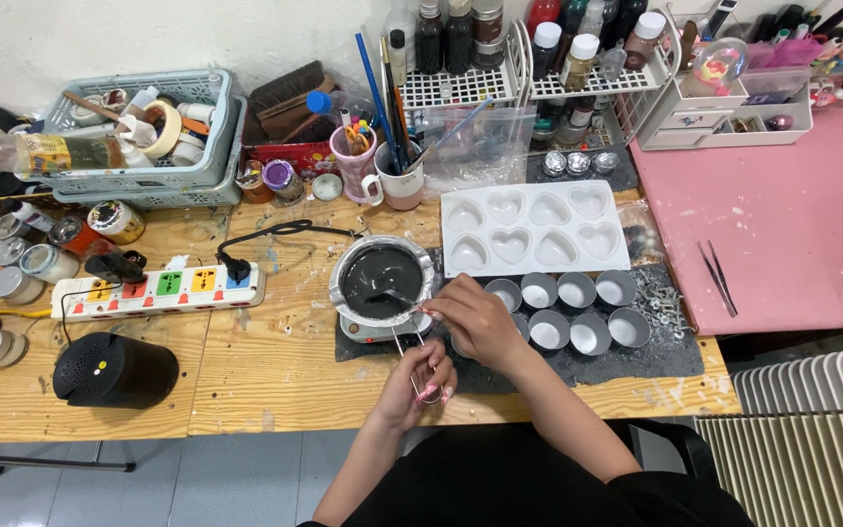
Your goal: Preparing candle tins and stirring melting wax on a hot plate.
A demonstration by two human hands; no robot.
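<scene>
A small metal pot (pixel 382 256) of dark liquid sits on a little white hot plate (pixel 371 330) on a dark mat (pixel 665 359). My left hand (pixel 420 379) grips the pot's wire handle (pixel 400 342) near the table's front edge. Just right of the pot, my right hand (pixel 475 317) holds a thin metal spoon (pixel 394 295) whose tip rests in the liquid. A white mould with several heart-shaped hollows (pixel 529 229) lies behind my right hand. To its right, several small empty metal cups (pixel 578 312) stand in two rows.
A multicoloured power strip (pixel 158 288) and a black round device (pixel 114 371) lie at the left. Baskets of tape (pixel 148 137), jars, mugs of brushes (pixel 397 176) and bottle racks (pixel 500 59) line the back. Tweezers (pixel 719 278) lie on a pink table (pixel 792 224) at the right.
</scene>
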